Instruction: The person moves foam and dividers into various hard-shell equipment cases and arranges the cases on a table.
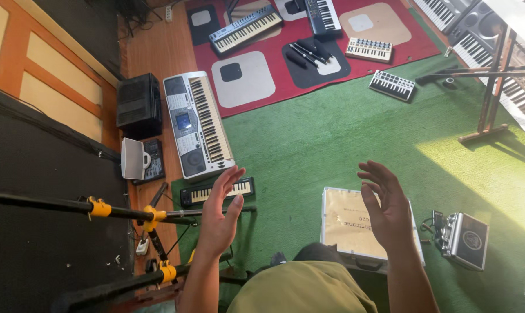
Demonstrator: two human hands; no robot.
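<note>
A person stands over a studio floor strewn with keyboards, both hands raised and holding nothing. The left hand (pixel 221 211) is spread wide, fingers up, above a small black mini keyboard (pixel 217 192) lying on the green carpet (pixel 332 133). The right hand (pixel 386 204) is open too, fingers loosely curled, over a flat silver case with a pale lid (pixel 346 223), the thing nearest it, just ahead of the person's olive-clad knee. Neither hand touches anything; by the look of it the work stands between grips, and any reach would mean bending down to floor level.

Room is tight on the left, where a black stand with yellow clamps (pixel 152 217) crosses close to the left forearm. To the right sits a small silver case (pixel 468 239), near but apart. Beyond, a large grey keyboard (pixel 196 124) borders a broad open stretch of carpet; farther off, more keyboards lie on a red patterned rug (pixel 384 26), and a wooden stand (pixel 491 93) edges the far right.
</note>
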